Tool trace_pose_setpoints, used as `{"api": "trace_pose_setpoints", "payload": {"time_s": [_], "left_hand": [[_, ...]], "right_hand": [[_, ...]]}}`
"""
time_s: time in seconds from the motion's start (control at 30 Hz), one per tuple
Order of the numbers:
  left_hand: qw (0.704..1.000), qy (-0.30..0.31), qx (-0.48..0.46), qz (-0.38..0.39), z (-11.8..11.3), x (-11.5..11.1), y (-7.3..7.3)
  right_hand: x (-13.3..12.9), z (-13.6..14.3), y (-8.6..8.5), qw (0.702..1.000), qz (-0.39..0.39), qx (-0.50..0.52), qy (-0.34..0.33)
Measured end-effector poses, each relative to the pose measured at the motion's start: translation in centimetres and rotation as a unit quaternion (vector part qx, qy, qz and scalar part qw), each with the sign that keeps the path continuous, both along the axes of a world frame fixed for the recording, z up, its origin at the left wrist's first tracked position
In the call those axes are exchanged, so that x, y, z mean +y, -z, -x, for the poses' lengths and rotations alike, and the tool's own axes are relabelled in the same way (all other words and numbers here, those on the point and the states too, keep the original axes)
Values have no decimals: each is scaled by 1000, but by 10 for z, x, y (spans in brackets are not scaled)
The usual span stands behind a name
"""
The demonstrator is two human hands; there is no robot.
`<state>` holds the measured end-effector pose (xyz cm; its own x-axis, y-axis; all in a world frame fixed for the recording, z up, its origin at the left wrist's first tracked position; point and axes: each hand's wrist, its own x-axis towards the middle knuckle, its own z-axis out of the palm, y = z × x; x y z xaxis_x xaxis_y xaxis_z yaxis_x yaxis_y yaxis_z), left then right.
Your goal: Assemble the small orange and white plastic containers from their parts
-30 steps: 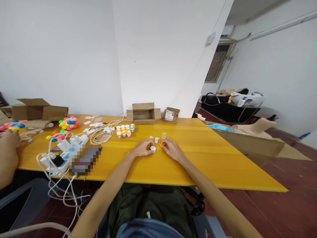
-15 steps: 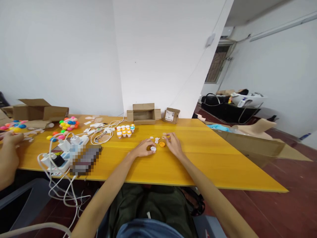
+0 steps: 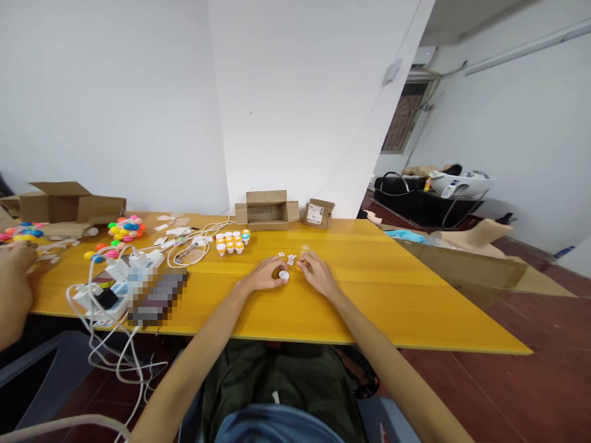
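Note:
My left hand (image 3: 266, 274) is closed on a small white round piece (image 3: 284, 275), pinched between thumb and fingers just above the yellow table. To its right, my right hand (image 3: 317, 274) has its fingertips closed around a small orange round cap (image 3: 298, 267), mostly covered by the fingers. Several small white discs with dark spots (image 3: 290, 260) lie between and just beyond the hands. A pale, thin disc (image 3: 305, 248) rests past my right fingertips. Further left stands a group of small white-and-orange pieces (image 3: 230, 243), one with a teal band.
Behind are an open cardboard box (image 3: 268, 212) and a smaller box (image 3: 318, 213). At left lie a power strip (image 3: 124, 286) with tangled white cables, a blurred-out dark device (image 3: 159, 298) and colourful balls (image 3: 127, 229). Another person's hand (image 3: 16, 277) is at the far left.
My right hand has moved left and toward me, from beside the pale disc onto the orange cap. My left hand keeps holding the white piece. The view has shifted slightly.

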<state>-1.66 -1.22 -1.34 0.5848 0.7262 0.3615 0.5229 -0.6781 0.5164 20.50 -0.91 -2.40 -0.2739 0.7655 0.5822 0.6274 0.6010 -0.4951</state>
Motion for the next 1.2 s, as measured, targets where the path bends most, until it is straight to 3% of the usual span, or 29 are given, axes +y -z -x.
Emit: {"api": "trace_pose_setpoints", "payload": {"time_s": [0.13, 0.57, 1.0, 1.2], "left_hand": [[1000, 4, 7, -6, 1, 0, 0], [1000, -6, 11, 16, 0, -3, -5], [1000, -1, 21, 8, -1, -2, -5], [1000, -1, 16, 2, -2, 0, -3]], "right_hand": [[-4, 3, -1, 999, -12, -18, -36], [-7, 4, -3, 998, -16, -28, -47], [-14, 13, -6, 991, -1, -26, -131], [-16, 14, -6, 991, -7, -48, -128]]}}
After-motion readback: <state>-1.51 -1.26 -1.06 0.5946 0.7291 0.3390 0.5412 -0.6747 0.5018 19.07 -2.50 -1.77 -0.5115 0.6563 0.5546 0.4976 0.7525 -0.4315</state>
